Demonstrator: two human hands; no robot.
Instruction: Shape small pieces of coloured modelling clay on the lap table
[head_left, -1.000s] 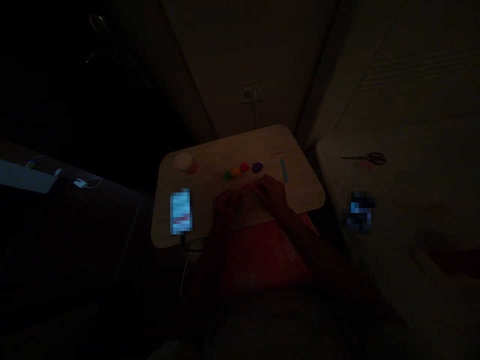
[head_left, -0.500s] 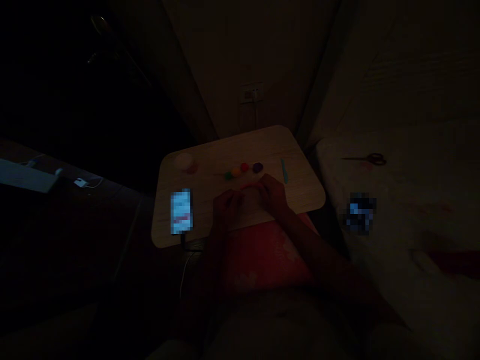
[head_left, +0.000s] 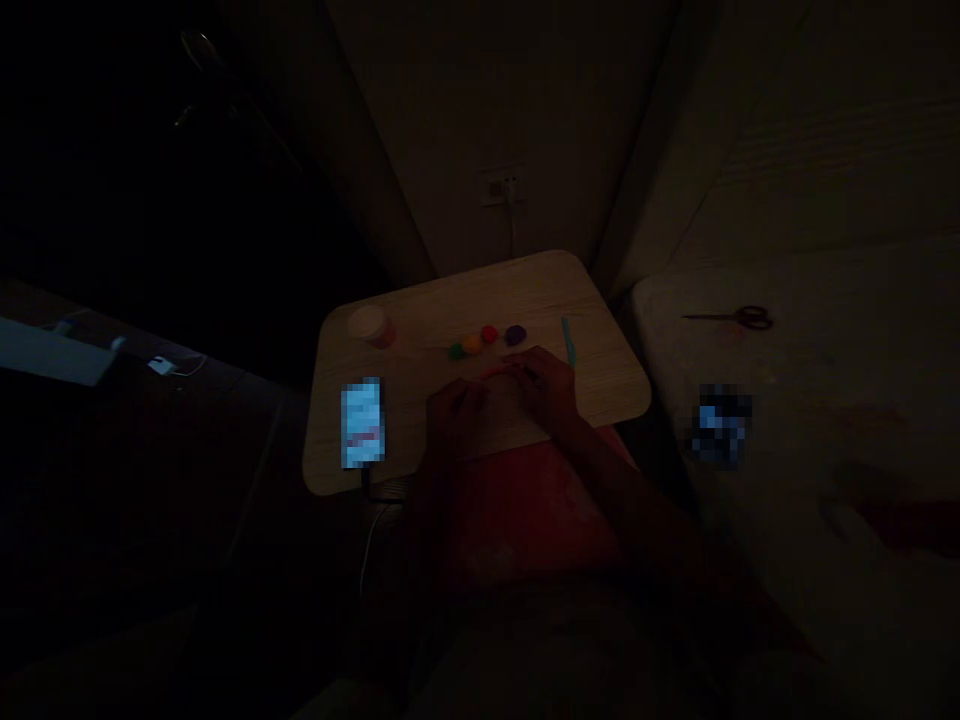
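In dim light, a thin red strip that looks like modelling clay lies between my hands, low over the table. My right hand pinches its right end between closed fingers. The fingers of my left hand are curled together at the strip's left end; their tips are dark and hard to make out. Just beyond the hands sit small clay lumps in a row: green, orange, red and purple. A teal plastic clay knife lies right of my right hand.
On the wooden table stand a pale-lidded tub at the left and a lit phone with a cable at its near edge. Scissors and a blurred-out device lie on the pale surface at the right.
My right hand has shifted slightly, its fingers now reaching a little further left over the strip. My left hand stays nearly in place, and the clay lumps have not moved.
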